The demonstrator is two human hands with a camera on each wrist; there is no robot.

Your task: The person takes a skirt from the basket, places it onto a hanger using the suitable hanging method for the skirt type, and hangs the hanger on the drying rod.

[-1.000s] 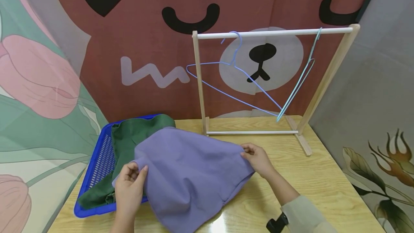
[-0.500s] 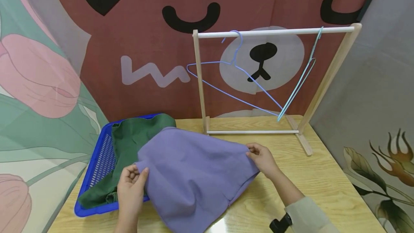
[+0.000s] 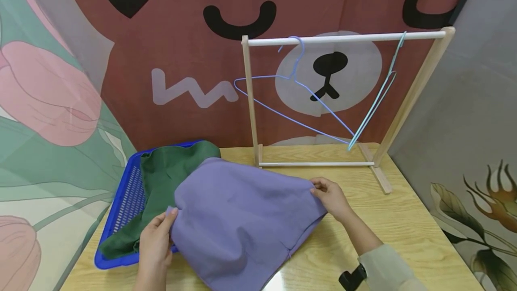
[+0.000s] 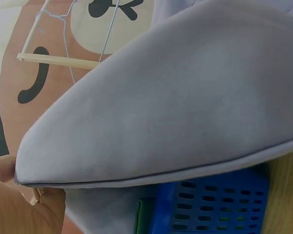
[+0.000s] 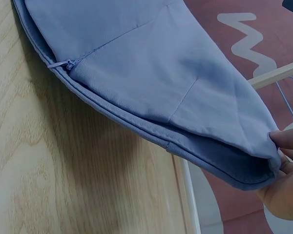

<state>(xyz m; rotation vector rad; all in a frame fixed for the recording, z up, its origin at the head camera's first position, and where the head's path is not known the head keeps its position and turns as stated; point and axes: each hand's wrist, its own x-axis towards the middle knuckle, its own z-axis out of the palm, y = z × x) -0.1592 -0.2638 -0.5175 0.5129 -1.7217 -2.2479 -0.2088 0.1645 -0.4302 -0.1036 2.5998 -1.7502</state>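
A purple skirt (image 3: pixel 242 219) is spread between my two hands over the table, its near part running past the bottom of the head view. My left hand (image 3: pixel 155 239) pinches its left edge between thumb and fingers. At the upper right corner, my right hand (image 3: pixel 331 199) pinches the waistband end. The right wrist view shows the waistband opening gaping slightly, with a small zip (image 5: pixel 68 63) near the edge. Seen from the left wrist, the hem (image 4: pixel 185 178) stretches away from the left fingers. A green garment (image 3: pixel 165 183) lies in the basket, partly behind the skirt.
A blue plastic basket (image 3: pixel 117 210) stands at the left of the wooden table (image 3: pixel 363 246). At the back, a wood-and-white rack (image 3: pixel 347 38) carries a blue-purple hanger (image 3: pixel 296 82) and a light teal hanger (image 3: pixel 373 107). Printed curtains (image 3: pixel 190 48) surround the table.
The left hand has shifted its hold, moving a little left and down along the skirt's edge. The right hand has drawn its corner slightly to the right.
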